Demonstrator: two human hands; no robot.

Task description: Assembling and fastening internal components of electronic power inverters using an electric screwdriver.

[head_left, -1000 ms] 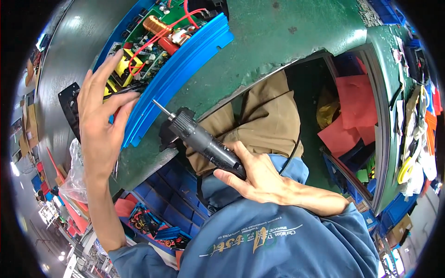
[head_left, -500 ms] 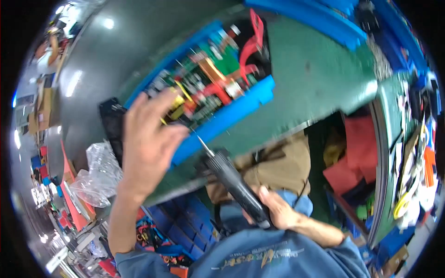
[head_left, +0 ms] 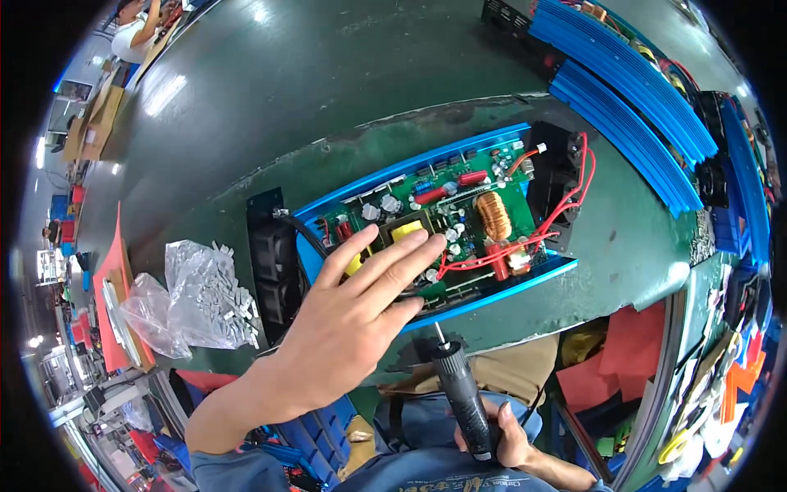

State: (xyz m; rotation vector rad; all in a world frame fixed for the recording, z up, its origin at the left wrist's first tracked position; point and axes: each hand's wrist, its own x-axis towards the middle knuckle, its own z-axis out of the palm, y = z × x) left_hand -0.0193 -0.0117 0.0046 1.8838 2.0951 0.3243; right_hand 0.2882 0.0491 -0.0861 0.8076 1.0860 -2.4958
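Note:
In front of me lies a blue metal housing (head_left: 502, 290) with a green circuit board (head_left: 515, 215) inside. My left hand (head_left: 340, 340) reaches over its near edge, fingers stretched out across the board by a yellow-and-black transformer (head_left: 407, 230); part of the board is hidden beneath. A copper-wound coil (head_left: 493, 215) and red wires (head_left: 566, 205) are right of my fingertips. My right hand (head_left: 510, 439) is closed around a black electric screwdriver (head_left: 461, 394), held low at the bench edge. The screwdriver's bit points up toward the housing's near wall.
A black end plate with fans (head_left: 275, 266) stands at the housing's left end, another black plate (head_left: 551, 176) at its right. Left of these is a clear plastic bag of small grey pieces (head_left: 209, 295). More blue housings (head_left: 627, 86) lie at the far right. Red sheets (head_left: 627, 353) sit below the bench.
My left hand has come to the right, over the middle of the board. The screwdriver stays in my right hand and now points more steeply upward. The whole view has shifted.

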